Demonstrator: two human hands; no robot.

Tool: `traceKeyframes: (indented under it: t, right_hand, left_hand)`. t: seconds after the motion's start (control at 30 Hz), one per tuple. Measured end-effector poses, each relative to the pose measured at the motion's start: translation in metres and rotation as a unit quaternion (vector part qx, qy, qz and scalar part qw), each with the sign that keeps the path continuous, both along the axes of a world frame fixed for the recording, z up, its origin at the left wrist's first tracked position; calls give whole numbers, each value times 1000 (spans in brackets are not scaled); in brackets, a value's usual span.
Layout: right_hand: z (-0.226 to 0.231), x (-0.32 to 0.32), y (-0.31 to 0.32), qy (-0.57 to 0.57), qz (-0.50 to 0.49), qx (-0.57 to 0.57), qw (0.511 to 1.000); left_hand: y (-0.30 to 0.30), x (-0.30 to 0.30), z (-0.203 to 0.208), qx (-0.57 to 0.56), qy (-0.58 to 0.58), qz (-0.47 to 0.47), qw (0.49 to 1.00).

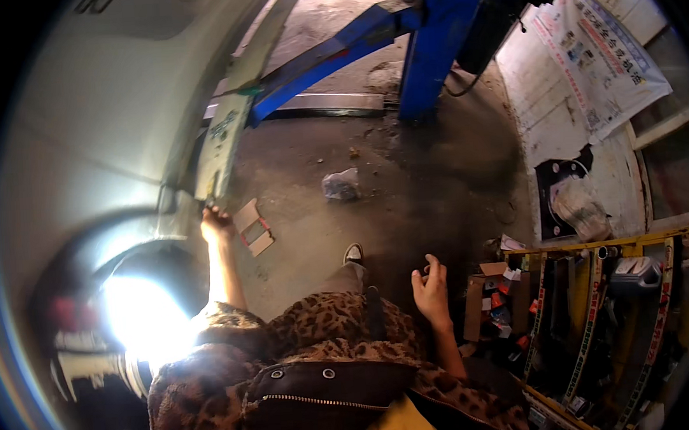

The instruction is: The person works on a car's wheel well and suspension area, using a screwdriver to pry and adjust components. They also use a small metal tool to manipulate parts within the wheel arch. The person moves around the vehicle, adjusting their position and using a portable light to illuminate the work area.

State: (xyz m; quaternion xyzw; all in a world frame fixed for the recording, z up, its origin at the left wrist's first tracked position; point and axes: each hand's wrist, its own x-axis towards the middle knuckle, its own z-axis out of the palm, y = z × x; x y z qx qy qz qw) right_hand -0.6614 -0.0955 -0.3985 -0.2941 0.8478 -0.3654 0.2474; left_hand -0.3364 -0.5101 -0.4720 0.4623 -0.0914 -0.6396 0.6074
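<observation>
My left hand (217, 223) is raised ahead of me on the left, at the lower end of a pale sill strip (222, 147) along the side of a light-coloured car (83, 127). Its fingers are curled closed, and a small dark shape shows just above them; what they grip is too small to make out. To my right, my right hand (431, 290) hangs in the air over the floor. Its fingers are apart and loosely bent, with nothing in them. A very bright lamp glare (143, 315) fills the wheel arch (78, 256) beside my left forearm.
Ahead rises a blue lift post (438, 62) with a blue arm (328, 60) reaching under the car. On the floor lie a flattened cardboard box (252, 228) and a crumpled plastic bag (341, 184). A yellow-framed rack (599, 311) stands at right, near an open carton (493, 301).
</observation>
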Motion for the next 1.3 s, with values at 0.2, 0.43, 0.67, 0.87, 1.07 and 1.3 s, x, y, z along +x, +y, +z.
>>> traceKeyframes:
  t: [0.2,0.43,0.67,0.87,1.07,1.3]
  right_hand:
    - [-29,-35,-31,-30,-57,84,994]
    - [-17,-64,-103,-46,12,119,992]
    - [-30,-100,-118,-74,34,87,993]
    - [-144,-156,-22,-193,-84,82,974]
    - [-191,-192,164,-205,-393,221,869]
    - [-215,-206,263,-123,-595,170,776]
  left_hand:
    - [-5,-17,9,75,-207,36,975]
    - [-14,5,9,102,-421,15,901]
    - [36,-89,-10,27,-399,-200,895]
    - [91,-194,-76,95,-422,-620,655]
    - [112,-331,-99,-11,-431,-783,449]
    - [120,-558,-97,-108,-385,-732,552]
